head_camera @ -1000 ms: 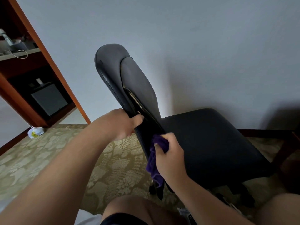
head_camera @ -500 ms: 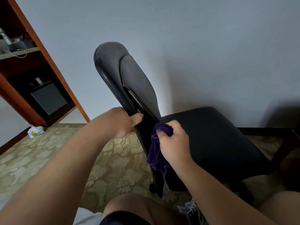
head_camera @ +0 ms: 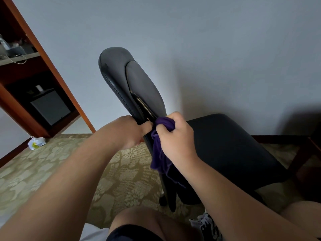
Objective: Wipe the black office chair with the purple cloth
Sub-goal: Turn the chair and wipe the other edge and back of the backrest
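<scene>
**Gripping the chair back, cloth bunched at its edge**

Nearest the camera are two bare knees, and between them one black-and-white laced shoe on the floor. Two bare forearms reach forward from there.

The left hand holds the black office chair. Its fingers wrap round the stitched rear edge of the backrest and its thumb lies along the near side. The right hand is closed tightly on the one purple cloth, fingers curled over a bunched wad of it. That wad is pressed against the backrest's edge, just beside the left thumb. The rest of the cloth hangs loose below the fist, down along the lower part of the backrest.

The single chair is seen side-on. Its backrest leans up and to the left, and its dark seat spreads to the right. Its base is mostly hidden behind the arms.

The chair stands on an olive floral carpet. One small white bag lies on the carpet at the far left. Above the bag rises a reddish wooden shelf unit with a dark box in its lower bay and a white cable on the shelf above. A plain pale wall fills the background.
</scene>
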{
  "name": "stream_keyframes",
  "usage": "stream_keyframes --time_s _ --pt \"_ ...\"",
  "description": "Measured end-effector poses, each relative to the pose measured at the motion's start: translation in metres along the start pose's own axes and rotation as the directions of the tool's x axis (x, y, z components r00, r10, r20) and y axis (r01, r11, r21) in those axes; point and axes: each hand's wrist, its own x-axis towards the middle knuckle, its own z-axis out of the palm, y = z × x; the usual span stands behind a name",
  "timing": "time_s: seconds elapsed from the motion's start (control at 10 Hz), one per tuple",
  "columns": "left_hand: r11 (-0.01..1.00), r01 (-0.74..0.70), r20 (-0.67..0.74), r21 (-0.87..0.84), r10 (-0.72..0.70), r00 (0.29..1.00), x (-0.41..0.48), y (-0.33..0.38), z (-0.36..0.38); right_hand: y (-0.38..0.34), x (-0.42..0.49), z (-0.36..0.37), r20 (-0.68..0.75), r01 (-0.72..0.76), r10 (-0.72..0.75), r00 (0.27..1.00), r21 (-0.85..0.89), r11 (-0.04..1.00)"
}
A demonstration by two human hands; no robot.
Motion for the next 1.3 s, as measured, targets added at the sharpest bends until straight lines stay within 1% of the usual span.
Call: stream_keyframes --time_s 0.1,0.2,0.3,0.4,0.5,0.6,0.7,0.8,0.9,1.0,1.1,1.2,1.3 --pt "0.999 0.037 0.031 -0.036 -0.036 0.999 -0.001 0.001 0.001 0.022 -0.010 -0.012 0.014 -0.081 0.081 0.997 -0.004 0.997" --pt "0.994 0.061 0.007 -0.088 -0.061 0.998 0.000 -0.001 0.004 0.046 -0.021 -0.024 0.047 -0.210 0.211 0.976 -0.012 0.978" --pt "0.989 0.079 -0.022 -0.123 -0.083 0.996 -0.001 -0.002 0.002 0.049 -0.023 -0.028 0.056 -0.235 0.236 0.970 -0.034 0.971" --pt "0.973 0.102 -0.025 -0.210 -0.109 0.994 -0.006 -0.001 0.002 0.035 -0.019 -0.024 0.056 -0.182 0.182 0.982 -0.003 0.983" --pt "0.826 0.211 -0.074 -0.523 -0.291 0.954 -0.017 -0.005 -0.003 0.014 -0.013 -0.020 0.077 -0.062 0.059 0.995 0.035 0.997" --pt "0.723 0.251 -0.157 -0.644 -0.446 0.881 -0.029 -0.020 -0.019 -0.001 -0.004 -0.020 0.093 0.038 -0.038 0.995 -0.003 0.999" --pt "0.661 0.228 -0.240 -0.715 -0.538 0.808 -0.035 -0.034 -0.042 -0.012 0.002 -0.021 0.094 0.115 -0.107 0.990 -0.079 0.990" --pt "0.665 0.211 -0.264 -0.717 -0.538 0.800 -0.031 -0.036 -0.052 -0.024 0.003 -0.017 0.115 0.241 -0.224 0.968 -0.164 0.957" --pt "0.727 0.203 -0.292 -0.656 -0.492 0.820 -0.022 -0.034 -0.048 -0.034 0.003 -0.008 0.135 0.366 -0.343 0.930 -0.240 0.899" --pt "0.689 0.198 -0.279 -0.697 -0.515 0.810 -0.022 -0.034 -0.049 -0.026 0.001 -0.003 0.140 0.391 -0.365 0.920 -0.286 0.875" --pt "0.704 0.197 -0.293 -0.683 -0.511 0.808 -0.022 -0.033 -0.046 -0.001 -0.009 -0.009 0.174 0.400 -0.361 0.916 -0.325 0.857" --pt "0.732 0.221 -0.308 -0.644 -0.513 0.801 -0.026 -0.029 -0.047 0.023 -0.024 -0.014 0.201 0.382 -0.331 0.922 -0.335 0.861" --pt "0.782 0.129 -0.400 -0.610 -0.444 0.802 -0.025 -0.032 -0.047 0.027 -0.025 -0.013 0.171 0.347 -0.307 0.936 -0.301 0.888"
